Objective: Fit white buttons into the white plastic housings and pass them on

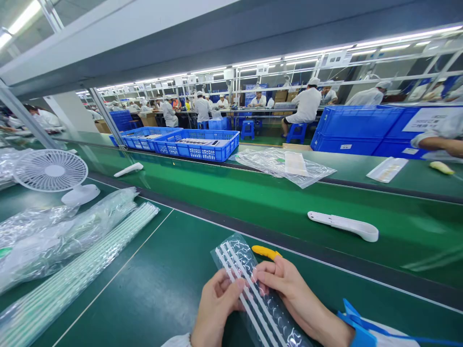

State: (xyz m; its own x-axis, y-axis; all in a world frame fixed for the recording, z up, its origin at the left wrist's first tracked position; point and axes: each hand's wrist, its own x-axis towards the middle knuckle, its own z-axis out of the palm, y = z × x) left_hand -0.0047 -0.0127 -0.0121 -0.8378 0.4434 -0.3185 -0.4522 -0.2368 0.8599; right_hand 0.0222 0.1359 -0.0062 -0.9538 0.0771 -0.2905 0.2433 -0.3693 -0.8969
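Between my hands is a clear plastic sheet (pixel 278 315) carrying several long white strips, tilted over the green bench at the bottom centre. My left hand (pixel 219 303) pinches the sheet and strips from the left, thumb on top. From the right, my right hand (pixel 289 289) grips the sheet's edge with thumb and curled fingers. A yellow finger cot (pixel 265 251) covers one extended finger of that hand. On the green belt beyond lies a white curved plastic arm (pixel 343 225), touched by neither hand.
At left are a white fan (pixel 52 169), bagged parts (pixel 68 226) and a bundle of long pale strips (pixel 83 260). Another white arm (pixel 129 169) lies on the belt. Blue baskets (pixel 202 150) and plastic bags (pixel 275 161) sit beyond it. At far right is another person's arm (pixel 443 142).
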